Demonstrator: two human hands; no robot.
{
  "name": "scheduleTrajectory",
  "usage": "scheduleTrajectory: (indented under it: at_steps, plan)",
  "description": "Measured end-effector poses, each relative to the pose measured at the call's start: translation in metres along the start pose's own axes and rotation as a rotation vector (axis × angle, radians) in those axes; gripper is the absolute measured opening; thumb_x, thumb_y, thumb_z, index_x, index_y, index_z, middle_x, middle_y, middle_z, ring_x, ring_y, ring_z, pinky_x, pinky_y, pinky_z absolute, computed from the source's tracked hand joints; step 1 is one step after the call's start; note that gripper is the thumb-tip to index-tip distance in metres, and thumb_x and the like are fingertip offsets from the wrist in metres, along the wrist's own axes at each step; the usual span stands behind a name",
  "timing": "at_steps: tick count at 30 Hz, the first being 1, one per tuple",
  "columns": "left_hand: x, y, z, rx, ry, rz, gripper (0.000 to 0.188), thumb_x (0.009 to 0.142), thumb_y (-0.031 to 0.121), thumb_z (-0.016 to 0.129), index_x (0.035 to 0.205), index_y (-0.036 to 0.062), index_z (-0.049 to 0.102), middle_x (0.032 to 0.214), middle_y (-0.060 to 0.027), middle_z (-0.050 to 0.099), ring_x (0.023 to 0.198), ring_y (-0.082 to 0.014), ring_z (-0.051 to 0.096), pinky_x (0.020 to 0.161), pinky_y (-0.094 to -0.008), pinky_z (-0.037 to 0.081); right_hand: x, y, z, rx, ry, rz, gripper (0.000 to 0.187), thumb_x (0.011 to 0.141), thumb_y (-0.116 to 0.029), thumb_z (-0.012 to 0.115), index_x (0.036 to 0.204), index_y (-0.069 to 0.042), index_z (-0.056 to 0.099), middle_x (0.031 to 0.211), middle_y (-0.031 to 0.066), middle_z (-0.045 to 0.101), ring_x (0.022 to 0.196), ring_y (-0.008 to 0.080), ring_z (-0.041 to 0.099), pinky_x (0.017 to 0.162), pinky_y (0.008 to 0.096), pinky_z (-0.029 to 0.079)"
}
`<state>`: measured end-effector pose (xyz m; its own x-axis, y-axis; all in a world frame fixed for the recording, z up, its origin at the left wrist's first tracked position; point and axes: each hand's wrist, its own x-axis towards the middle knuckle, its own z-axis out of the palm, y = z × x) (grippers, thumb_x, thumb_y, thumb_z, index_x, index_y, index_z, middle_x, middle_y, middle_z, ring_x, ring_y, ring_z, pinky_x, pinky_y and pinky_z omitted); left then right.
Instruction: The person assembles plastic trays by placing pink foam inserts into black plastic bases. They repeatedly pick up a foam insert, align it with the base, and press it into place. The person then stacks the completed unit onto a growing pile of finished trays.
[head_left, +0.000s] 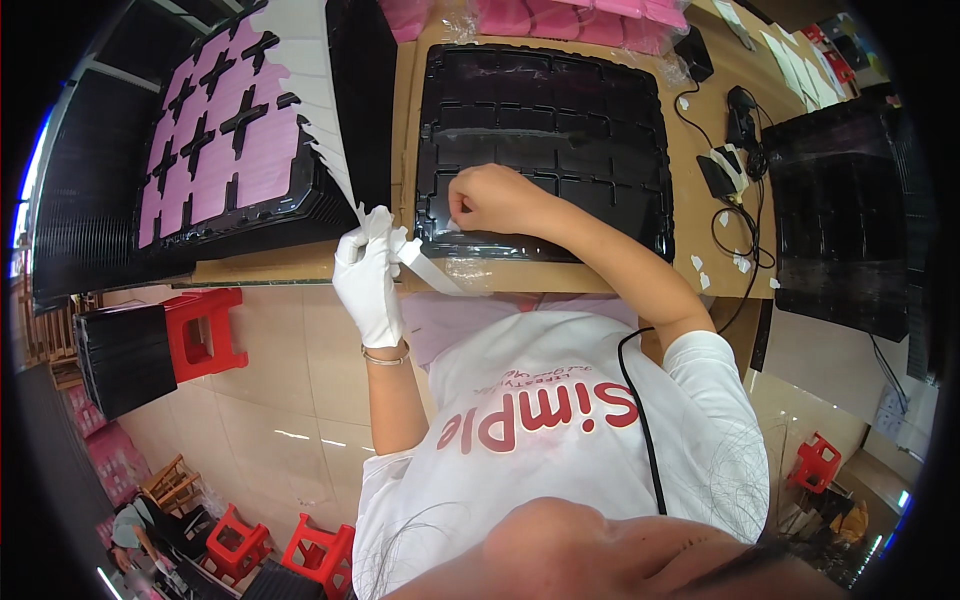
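My left hand (368,285), in a white glove, is closed on a white paper strip (430,270) at the front edge of the table. Part of the strip hangs to the right of the glove, and a longer toothed white band (318,110) runs up from it beside the stacked trays. My bare right hand (495,197) rests over the left front part of a black plastic tray (560,130) divided into compartments. Its fingers are curled together, and a small pale piece (453,225) shows just under the fingertips; whether they grip it is hard to tell.
To the left stands a tall stack of black trays (310,205) with pink pieces (205,135) in the top one. Black cables (755,160) and white scraps (742,264) lie right of my tray. Further right is another black tray stack (840,220). Red stools (207,330) stand on the floor.
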<state>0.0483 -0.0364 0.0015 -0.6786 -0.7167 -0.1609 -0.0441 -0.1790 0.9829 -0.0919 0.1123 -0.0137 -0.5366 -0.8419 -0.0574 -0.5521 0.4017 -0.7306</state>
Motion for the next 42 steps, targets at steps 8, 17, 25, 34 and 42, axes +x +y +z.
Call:
scheduleTrajectory:
  at_steps: [8,17,25,34,42]
  plan:
    - [-0.001,-0.001,-0.002,0.013,-0.013,-0.050,0.015,0.089,0.017,0.069,0.089,0.0035,0.064,0.075,-0.0030,0.065,0.061,-0.0033,0.055,0.049,-0.0155,0.035,0.001,0.007,0.026,-0.108,0.169,0.033,0.011,0.070,-0.011,0.067,0.073,-0.003,0.062,0.080,0.0143,0.064,0.080,0.0322,0.063,0.073,0.0419,0.050]
    - [0.002,-0.005,-0.003,0.036,-0.018,-0.044,0.014,0.090,0.016,0.068,0.093,0.0025,0.065,0.077,-0.0018,0.064,0.063,-0.0042,0.057,0.051,-0.0167,0.036,-0.005,0.008,0.003,0.085,-0.131,-0.130,0.009,0.074,-0.009,0.067,0.073,-0.002,0.062,0.078,0.0102,0.062,0.073,0.0225,0.061,0.069,0.0330,0.050]
    - [-0.008,0.003,0.024,-0.105,-0.121,-0.102,0.012,0.092,0.014,0.065,0.094,0.0024,0.065,0.074,0.0013,0.061,0.060,-0.0008,0.047,0.051,-0.0154,0.030,-0.042,0.000,0.002,1.475,0.017,0.219,0.018,0.090,-0.013,0.063,0.101,0.001,0.062,0.086,0.0056,0.062,0.077,0.0099,0.056,0.071,0.0231,0.045]
    - [-0.018,0.005,0.068,-0.106,-0.188,-0.088,0.016,0.091,0.016,0.067,0.097,0.0015,0.065,0.077,-0.0008,0.064,0.056,0.0003,0.042,0.047,-0.0156,0.027,-0.079,-0.023,0.013,0.389,0.597,-0.161,0.011,0.075,-0.004,0.076,0.084,-0.007,0.070,0.072,0.0006,0.056,0.061,0.0070,0.050,0.055,0.0243,0.040]
    - [-0.009,-0.010,0.069,-0.030,-0.205,-0.082,0.014,0.093,0.015,0.065,0.096,0.0020,0.064,0.078,-0.0031,0.065,0.054,0.0005,0.043,0.046,-0.0146,0.028,-0.079,0.131,-0.130,0.256,0.722,0.259,0.013,0.078,-0.017,0.075,0.082,-0.006,0.071,0.067,-0.0010,0.062,0.063,0.0069,0.056,0.059,0.0237,0.045]
